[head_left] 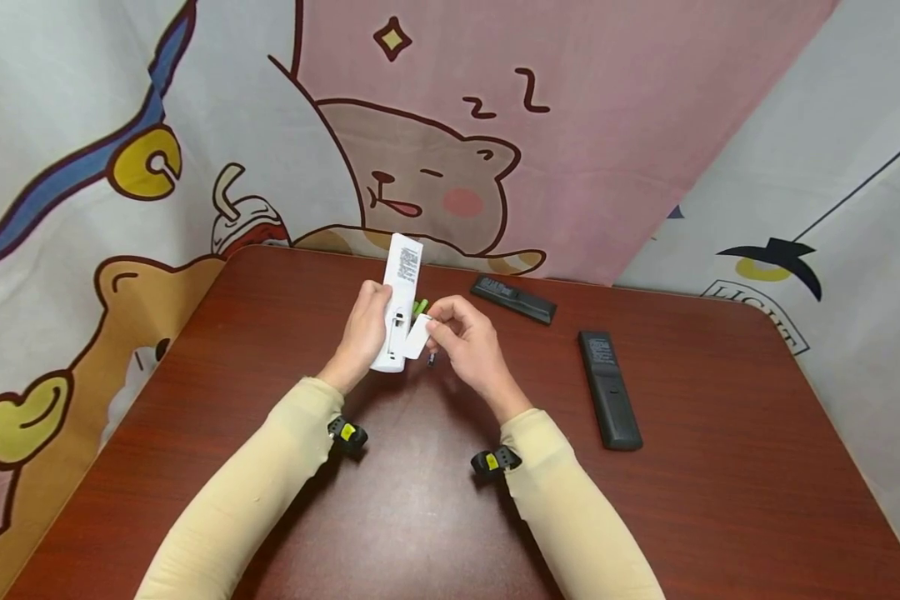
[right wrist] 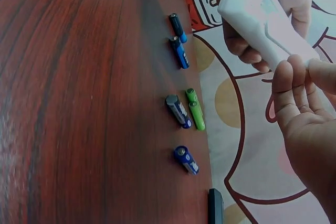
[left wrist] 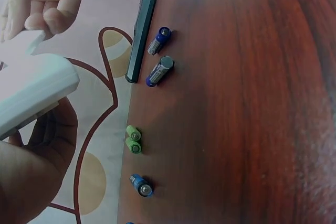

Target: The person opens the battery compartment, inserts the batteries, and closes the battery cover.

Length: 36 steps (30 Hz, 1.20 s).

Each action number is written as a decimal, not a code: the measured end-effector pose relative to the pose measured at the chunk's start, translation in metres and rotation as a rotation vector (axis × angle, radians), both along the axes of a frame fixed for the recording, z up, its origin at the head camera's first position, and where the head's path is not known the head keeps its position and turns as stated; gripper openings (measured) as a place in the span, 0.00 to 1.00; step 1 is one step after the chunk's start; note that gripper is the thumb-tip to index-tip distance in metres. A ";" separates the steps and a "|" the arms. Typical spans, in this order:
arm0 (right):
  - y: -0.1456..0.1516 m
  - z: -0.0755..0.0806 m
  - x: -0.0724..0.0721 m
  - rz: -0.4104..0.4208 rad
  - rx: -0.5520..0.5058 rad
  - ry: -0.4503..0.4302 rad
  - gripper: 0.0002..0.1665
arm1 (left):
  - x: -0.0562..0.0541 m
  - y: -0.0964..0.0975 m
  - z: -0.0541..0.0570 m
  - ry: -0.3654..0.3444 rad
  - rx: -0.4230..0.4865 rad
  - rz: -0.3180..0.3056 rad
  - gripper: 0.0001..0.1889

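Observation:
In the head view, my left hand (head_left: 363, 333) grips a white remote control (head_left: 402, 287), its labelled back turned up and its battery compartment uncovered. Between thumb and fingers my right hand (head_left: 468, 340) pinches a small white battery cover (head_left: 417, 337), close beside the remote's lower end. The cover overlaps the remote's edge in this view. Two green batteries (right wrist: 196, 115) lie on the table beyond the hands, and blue batteries (right wrist: 181, 52) lie near them in the right wrist view. Larger dark-blue batteries (left wrist: 159, 71) show in the left wrist view.
A black remote (head_left: 513, 298) lies face down near the table's back edge. Another black remote (head_left: 610, 390) lies to the right of my right hand. The reddish-brown table (head_left: 720, 467) meets a cartoon-printed cloth (head_left: 607, 125) at the back and sides.

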State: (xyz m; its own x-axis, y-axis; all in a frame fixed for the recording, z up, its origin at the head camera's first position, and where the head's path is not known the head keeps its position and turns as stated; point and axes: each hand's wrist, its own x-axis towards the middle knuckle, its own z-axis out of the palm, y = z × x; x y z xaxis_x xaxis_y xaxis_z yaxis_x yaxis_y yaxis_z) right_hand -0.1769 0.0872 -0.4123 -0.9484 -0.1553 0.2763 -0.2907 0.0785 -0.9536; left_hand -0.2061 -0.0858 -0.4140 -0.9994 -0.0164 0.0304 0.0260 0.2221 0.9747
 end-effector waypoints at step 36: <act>0.050 -0.016 -0.003 -0.111 0.124 -0.147 0.05 | 0.000 -0.025 0.002 -0.035 0.213 -0.019 0.12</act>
State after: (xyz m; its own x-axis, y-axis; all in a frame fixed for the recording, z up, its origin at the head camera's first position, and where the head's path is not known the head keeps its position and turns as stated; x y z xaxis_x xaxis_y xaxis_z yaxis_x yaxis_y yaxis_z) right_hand -0.1795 0.1369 -0.4282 -0.9902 -0.0721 0.1195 -0.1327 0.2211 -0.9662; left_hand -0.2063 -0.1104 -0.4115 -1.0000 -0.0003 -0.0064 -0.0064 0.0112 0.9999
